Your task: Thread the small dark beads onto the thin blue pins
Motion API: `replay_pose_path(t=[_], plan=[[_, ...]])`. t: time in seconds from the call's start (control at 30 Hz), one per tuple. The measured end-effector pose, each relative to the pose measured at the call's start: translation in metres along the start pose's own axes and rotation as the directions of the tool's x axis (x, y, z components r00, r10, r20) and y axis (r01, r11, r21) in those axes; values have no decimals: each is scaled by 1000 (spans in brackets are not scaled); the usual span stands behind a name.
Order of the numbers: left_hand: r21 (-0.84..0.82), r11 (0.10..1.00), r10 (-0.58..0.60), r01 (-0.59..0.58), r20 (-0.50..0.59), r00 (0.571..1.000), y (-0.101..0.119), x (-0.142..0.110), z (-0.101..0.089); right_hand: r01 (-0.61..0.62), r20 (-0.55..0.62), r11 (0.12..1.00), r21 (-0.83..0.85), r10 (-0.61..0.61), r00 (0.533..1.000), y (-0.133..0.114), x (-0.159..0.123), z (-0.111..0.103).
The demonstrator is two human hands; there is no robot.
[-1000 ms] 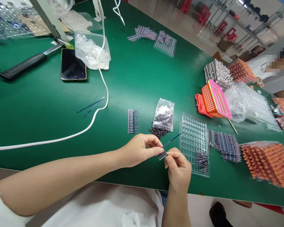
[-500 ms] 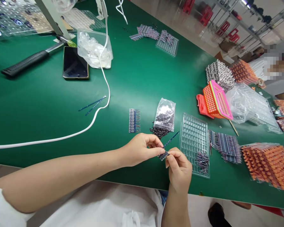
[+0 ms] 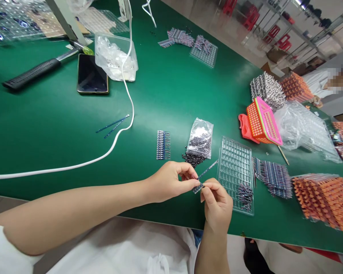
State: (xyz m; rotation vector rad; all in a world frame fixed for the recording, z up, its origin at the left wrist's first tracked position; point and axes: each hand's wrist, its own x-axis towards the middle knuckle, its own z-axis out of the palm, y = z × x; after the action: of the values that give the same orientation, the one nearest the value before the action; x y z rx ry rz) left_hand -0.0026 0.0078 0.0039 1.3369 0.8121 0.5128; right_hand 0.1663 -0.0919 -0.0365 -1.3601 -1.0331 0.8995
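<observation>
My left hand (image 3: pixel 171 180) is closed, thumb and fingers pinching a small dark-blue strip of components (image 3: pixel 199 187). A thin blue backing strip (image 3: pixel 208 169) sticks out up and to the right from beside its fingertips. My right hand (image 3: pixel 218 200) is closed at the other end of the component strip, thumb against forefinger; whatever tiny part lies in that pinch is hidden. Just beyond my fingers, small black beads (image 3: pixel 194 159) spill from a clear plastic bag (image 3: pixel 200 137). Left of the bag lies a row of blue pieces with thin wire legs (image 3: pixel 163 145).
A clear compartment tray (image 3: pixel 234 167) lies right of my hands, with loose pieces at its near end. Further right are a stack of blue strips (image 3: pixel 273 178), orange parts (image 3: pixel 322 199) and a pink-orange basket (image 3: pixel 264 121). A white cable (image 3: pixel 114 146), phone (image 3: pixel 93 76) and hammer (image 3: pixel 34 74) lie left.
The thin strip by my left fingertips has turned slightly, showing a paler face. Both hands keep almost the same place and grip. The view has shifted a little.
</observation>
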Motion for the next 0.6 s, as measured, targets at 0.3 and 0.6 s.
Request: replay_pose_path(t=[0.3,0.6], plan=[[-50,998,-25,27,34,999,-3,3,0,-4,36,998,63,1,999,0,1,0],[-175,979,-88,103,92,992,-8,6,-2,-10,32,999,49,8,999,-1,0,-1]])
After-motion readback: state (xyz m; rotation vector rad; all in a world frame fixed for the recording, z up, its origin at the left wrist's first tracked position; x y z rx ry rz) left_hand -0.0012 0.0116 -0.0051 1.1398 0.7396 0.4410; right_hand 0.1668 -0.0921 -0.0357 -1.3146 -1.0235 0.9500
